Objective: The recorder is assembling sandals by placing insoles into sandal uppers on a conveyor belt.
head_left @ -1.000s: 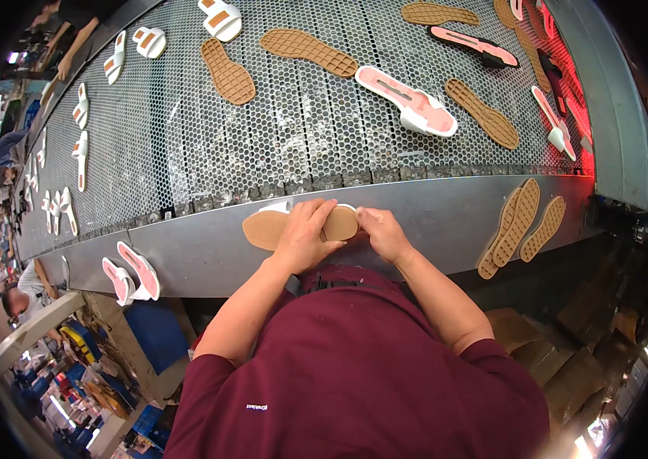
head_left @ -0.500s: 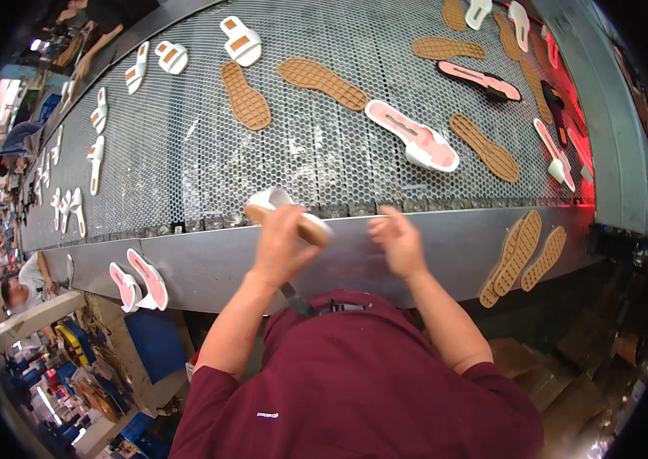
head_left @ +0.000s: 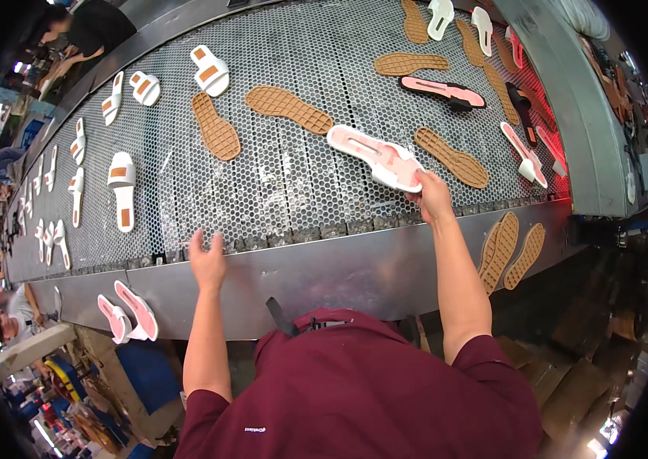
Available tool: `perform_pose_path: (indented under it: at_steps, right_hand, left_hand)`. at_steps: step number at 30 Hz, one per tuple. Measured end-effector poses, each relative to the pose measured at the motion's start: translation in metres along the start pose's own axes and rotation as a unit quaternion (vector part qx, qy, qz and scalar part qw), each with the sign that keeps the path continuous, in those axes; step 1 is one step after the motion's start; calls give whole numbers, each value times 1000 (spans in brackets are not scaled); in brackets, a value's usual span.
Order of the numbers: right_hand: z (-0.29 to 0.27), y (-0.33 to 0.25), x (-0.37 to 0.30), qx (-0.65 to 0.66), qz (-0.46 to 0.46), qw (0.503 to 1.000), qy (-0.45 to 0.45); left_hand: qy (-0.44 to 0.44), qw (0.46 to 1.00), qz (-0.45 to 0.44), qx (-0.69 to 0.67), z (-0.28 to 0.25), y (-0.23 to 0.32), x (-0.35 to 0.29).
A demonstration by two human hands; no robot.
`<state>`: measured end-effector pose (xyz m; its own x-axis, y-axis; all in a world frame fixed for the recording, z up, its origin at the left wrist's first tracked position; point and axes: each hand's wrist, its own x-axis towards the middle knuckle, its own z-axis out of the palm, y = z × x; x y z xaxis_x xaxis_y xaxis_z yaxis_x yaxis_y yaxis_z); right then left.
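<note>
My right hand (head_left: 435, 196) is closed on the strap end of a white slide sandal with a pink insole (head_left: 362, 145), which lies on the perforated belt (head_left: 263, 199). My left hand (head_left: 208, 264) hangs over the metal edge at the belt's near side, fingers apart, holding nothing. Left of it a white slide sandal with tan patches (head_left: 121, 195) rests on the belt. A brown ridged sole (head_left: 452, 158) lies just beyond my right hand. Two more brown soles, one slanting (head_left: 289, 108) and one steeper (head_left: 216, 127), are farther left.
Several white sandals line the belt's left side. A black sandal with a pink insole (head_left: 442, 92) lies farther back. Red light falls near a grey machine housing (head_left: 595, 115) at right. Pink sandals (head_left: 136, 310) and brown soles (head_left: 500, 252) rest on the metal ledge (head_left: 316, 275). People work at far left.
My left hand has let go of the white sandal, which now lies on the belt at left. My right hand has reached forward and taken hold of the pink-insoled sandal. The view has shifted.
</note>
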<state>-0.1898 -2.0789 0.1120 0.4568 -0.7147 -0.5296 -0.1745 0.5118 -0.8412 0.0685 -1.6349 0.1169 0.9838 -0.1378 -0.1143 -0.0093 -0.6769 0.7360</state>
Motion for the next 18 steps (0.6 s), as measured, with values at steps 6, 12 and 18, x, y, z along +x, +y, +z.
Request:
perform_pose_path:
  at_steps: [6,12,18]
  right_hand:
    - [14,-75,-74,-204,-97,954,-198]
    - [47,-127,-104,-250,-96,911,-314]
    - [66,-126,-105,-295,-100,873,-376]
  left_hand:
    - [-215,919,324,-64,48,204,-29]
    - [-514,852,95,-3,58,263,-54]
    - [-479,868,-28,-126,62,224,-80]
